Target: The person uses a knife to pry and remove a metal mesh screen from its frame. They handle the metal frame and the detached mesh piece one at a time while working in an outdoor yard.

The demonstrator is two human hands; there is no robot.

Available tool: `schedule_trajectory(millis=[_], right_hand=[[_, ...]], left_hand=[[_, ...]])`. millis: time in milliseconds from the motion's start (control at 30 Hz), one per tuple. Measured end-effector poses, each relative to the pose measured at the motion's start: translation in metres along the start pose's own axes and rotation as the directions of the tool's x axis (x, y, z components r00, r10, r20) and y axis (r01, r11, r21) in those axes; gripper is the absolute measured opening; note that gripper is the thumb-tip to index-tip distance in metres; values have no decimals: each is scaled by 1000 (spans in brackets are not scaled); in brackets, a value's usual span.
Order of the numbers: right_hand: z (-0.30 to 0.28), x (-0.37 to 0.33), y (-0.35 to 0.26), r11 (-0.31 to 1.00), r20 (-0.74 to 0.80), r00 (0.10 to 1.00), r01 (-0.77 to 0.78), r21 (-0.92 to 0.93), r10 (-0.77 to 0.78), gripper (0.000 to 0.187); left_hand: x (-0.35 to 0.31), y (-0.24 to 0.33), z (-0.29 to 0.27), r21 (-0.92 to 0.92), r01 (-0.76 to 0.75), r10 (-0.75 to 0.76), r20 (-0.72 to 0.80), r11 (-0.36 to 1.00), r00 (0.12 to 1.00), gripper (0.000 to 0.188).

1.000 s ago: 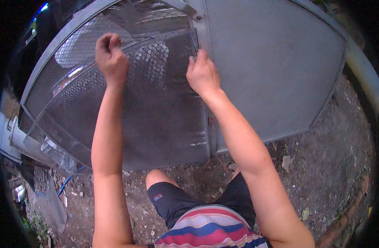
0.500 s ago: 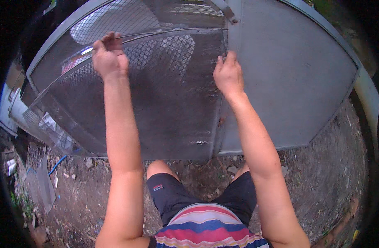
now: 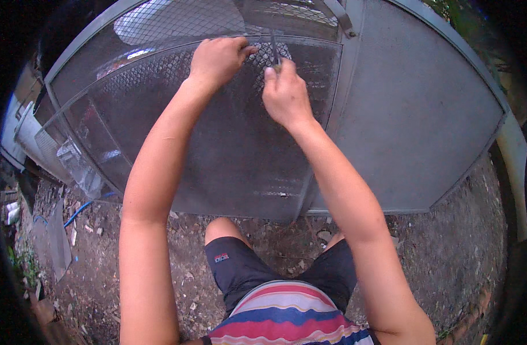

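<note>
In front of me stands a grey metal gate, with a dark mesh screen panel upright against its left part. My left hand is at the panel's top edge, fingers closed together; what they pinch, if anything, is hidden. Just to its right, my right hand is closed around a hand tool with a thin dark blade. The blade points up across the panel's top edge. Most of the handle is inside the fist, so its exact kind does not show.
Diamond wire mesh fills the gate's upper left, with a pale rounded shape behind it. Bare stony ground lies around my legs. At the left are a blue hose, a grey strip and a clear plastic bag.
My left hand has moved right along the panel's top edge. My right hand has shifted left and up from the panel's right side, and the dark blade now shows above it.
</note>
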State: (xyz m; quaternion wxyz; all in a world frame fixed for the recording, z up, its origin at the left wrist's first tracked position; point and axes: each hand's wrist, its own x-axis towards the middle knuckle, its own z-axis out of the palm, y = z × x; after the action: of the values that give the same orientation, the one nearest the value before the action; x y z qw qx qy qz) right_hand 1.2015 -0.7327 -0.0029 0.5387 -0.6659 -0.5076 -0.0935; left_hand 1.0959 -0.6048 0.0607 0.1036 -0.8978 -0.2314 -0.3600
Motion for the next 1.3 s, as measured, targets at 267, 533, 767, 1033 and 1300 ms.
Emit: schedule_trajectory(millis=[267,533,767,1033,1300], right_hand=[[27,11,-3,985,15,997,-76,-154,79,30],[43,12,14,974,-19,997,-72,-215,69,29],[47,13,20,973,-48,998,-48,-228,38,29],[44,18,17,979,-36,998,-54,-198,48,30],[41,16,19,977,-35,999,13,-215,-21,36]], left_hand=[[-7,-4,-12,-70,35,-39,-54,997,998,32],[-23,-29,-59,35,-23,25,-59,999,998,29],[-97,-116,-161,125,37,-35,-19,991,999,24],[-156,-228,-250,128,356,-355,-25,926,934,25],[-154,-200,-173,120,330,-350,252,936,902,30]])
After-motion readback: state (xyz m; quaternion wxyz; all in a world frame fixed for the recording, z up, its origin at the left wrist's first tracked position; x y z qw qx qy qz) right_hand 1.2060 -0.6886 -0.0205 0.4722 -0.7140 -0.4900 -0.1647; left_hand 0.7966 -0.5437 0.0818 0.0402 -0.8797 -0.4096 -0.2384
